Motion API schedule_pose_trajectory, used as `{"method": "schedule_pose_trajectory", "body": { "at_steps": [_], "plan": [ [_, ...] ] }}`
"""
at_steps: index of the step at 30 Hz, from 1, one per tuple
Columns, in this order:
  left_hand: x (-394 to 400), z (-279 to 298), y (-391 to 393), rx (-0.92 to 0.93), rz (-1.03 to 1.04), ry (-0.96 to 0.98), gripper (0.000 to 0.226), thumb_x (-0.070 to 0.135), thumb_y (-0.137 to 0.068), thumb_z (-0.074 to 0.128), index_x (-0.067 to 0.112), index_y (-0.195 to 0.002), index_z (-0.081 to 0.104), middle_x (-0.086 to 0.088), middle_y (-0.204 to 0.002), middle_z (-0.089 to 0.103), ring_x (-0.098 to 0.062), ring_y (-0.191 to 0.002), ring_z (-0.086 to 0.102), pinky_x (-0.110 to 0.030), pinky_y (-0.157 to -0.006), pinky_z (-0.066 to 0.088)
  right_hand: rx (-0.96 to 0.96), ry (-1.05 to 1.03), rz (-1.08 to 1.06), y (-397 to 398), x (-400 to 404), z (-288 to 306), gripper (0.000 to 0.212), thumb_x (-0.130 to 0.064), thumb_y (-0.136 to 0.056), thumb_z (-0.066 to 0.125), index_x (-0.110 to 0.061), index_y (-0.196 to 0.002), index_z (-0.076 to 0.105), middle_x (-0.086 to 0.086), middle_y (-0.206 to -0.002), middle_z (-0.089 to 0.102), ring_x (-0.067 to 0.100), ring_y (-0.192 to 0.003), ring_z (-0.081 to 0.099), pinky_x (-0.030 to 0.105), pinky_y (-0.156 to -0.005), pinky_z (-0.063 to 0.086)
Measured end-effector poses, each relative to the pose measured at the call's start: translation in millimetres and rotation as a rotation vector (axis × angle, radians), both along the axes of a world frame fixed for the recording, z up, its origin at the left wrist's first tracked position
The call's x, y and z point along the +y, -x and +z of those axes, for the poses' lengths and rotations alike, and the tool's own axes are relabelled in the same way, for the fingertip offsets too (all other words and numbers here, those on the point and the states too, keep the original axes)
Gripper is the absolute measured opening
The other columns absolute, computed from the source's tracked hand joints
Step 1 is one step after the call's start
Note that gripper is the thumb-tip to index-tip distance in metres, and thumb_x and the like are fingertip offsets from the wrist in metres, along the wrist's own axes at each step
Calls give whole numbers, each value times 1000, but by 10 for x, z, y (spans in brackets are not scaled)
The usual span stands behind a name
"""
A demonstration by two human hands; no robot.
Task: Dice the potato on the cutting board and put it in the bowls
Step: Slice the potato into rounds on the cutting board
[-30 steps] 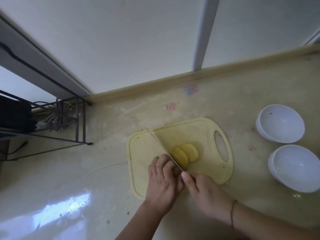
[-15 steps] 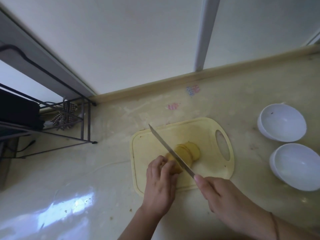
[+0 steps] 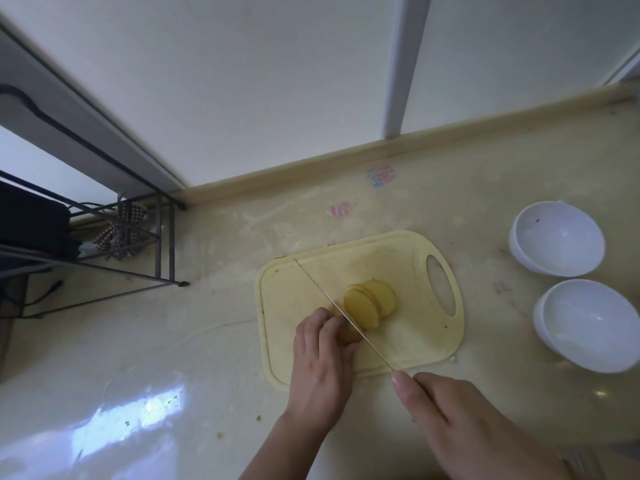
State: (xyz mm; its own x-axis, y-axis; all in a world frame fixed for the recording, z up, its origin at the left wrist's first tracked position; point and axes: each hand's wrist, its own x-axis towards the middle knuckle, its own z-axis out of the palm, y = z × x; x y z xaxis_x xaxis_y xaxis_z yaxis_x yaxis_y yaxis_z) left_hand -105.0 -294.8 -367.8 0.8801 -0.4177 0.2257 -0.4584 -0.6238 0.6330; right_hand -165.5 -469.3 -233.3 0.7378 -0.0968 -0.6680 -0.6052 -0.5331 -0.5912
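Note:
A pale yellow cutting board (image 3: 408,265) lies on the counter with its handle hole to the right. On it sits a potato, partly cut into round slices (image 3: 369,303) that lean together. My left hand (image 3: 320,367) presses down on the uncut end of the potato (image 3: 346,336), fingers curled over it. My right hand (image 3: 457,417) grips the handle of a long knife (image 3: 329,299), forefinger along its spine. The blade runs diagonally up-left across the board and sits between the slices and my left fingers. Two white bowls (image 3: 557,237) (image 3: 592,323), both empty, stand to the right of the board.
A black wire rack (image 3: 114,247) holding a dark object and a checked cloth stands at the left, near the wall. The beige counter (image 3: 173,341) has glare at the lower left and small crumbs. A raised ledge and wall run along the back.
The knife lifted and tilted half a second ago, then came back down into the potato a little further left. Another slice leans on the stack. My right hand moved back towards me.

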Motion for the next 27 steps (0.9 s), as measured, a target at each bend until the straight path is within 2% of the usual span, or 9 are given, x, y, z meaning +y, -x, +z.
{"method": "schedule_pose_trajectory", "body": {
  "at_steps": [2, 5, 8, 11, 15, 17, 20, 23, 27],
  "plan": [
    [-12, 18, -8, -13, 3, 10, 34, 19, -97, 52, 9, -129, 45, -11, -136, 46, -30, -121, 47, -47, -99, 45, -2, -12, 2, 13, 0, 28, 72, -87, -66, 15, -20, -62, 42, -14, -58, 59, 3, -61, 54, 23, -66, 44],
    [-25, 27, -8, -17, 5, 17, 33, 19, -97, 52, 9, -128, 45, -8, -137, 44, -28, -119, 47, -46, -99, 45, -9, -17, -3, 35, 3, 39, 96, -105, -47, -2, -21, -62, 42, -18, -59, 58, 2, -60, 53, 19, -66, 43],
    [-45, 30, -8, -23, 4, 24, 33, 17, -96, 53, 9, -128, 45, -8, -136, 44, -29, -117, 48, -45, -100, 44, 0, -4, -12, 40, 9, 51, 89, -99, -52, -1, -20, -61, 40, -20, -59, 58, 2, -62, 54, 22, -66, 43],
    [-61, 27, -20, -13, 2, 44, 34, 16, -96, 53, 8, -128, 44, -9, -137, 44, -28, -119, 46, -42, -102, 43, -11, 13, -1, 25, 9, 37, 100, -105, -42, -9, -21, -61, 42, -23, -66, 61, 2, -65, 56, 23, -69, 44],
    [-42, 0, -6, 31, 11, 72, 36, 16, -96, 54, 8, -130, 43, -9, -141, 42, -23, -127, 41, -40, -104, 42, -31, 44, 19, 12, 53, 16, 95, -101, -48, -11, -24, -63, 43, -39, -74, 57, -3, -74, 56, 23, -67, 44],
    [-34, 1, -17, 44, 11, 90, 37, 16, -97, 53, 9, -131, 42, -9, -142, 42, -19, -130, 38, -40, -106, 41, -56, 74, 41, -6, 75, -22, 97, -102, -45, -16, -26, -62, 42, -31, -74, 62, -1, -72, 58, 21, -63, 42],
    [-49, -17, -41, 19, -33, 75, 35, 13, -96, 56, 7, -128, 44, -10, -140, 41, -27, -126, 44, -40, -106, 41, -55, 69, 42, -86, 94, -93, 70, -83, -71, 5, -25, -64, 45, 1, -62, 57, 4, -62, 56, 25, -67, 41],
    [-47, -44, -21, 33, -5, 82, 37, 8, -94, 62, 6, -127, 44, -9, -139, 40, -25, -125, 42, -38, -107, 40, -98, 49, 61, -217, 138, -292, 58, -67, -89, 19, -23, -67, 50, -1, -61, 53, 8, -61, 52, 25, -63, 38],
    [-44, -55, -5, 19, 2, 57, 38, 8, -94, 66, 8, -123, 42, -10, -133, 41, -30, -117, 45, -41, -102, 41, -131, 11, 114, -352, 212, -608, 81, -71, -91, 14, -16, -96, 73, -3, -71, 65, 22, -85, 68, 32, -75, 45]
  ]
}}
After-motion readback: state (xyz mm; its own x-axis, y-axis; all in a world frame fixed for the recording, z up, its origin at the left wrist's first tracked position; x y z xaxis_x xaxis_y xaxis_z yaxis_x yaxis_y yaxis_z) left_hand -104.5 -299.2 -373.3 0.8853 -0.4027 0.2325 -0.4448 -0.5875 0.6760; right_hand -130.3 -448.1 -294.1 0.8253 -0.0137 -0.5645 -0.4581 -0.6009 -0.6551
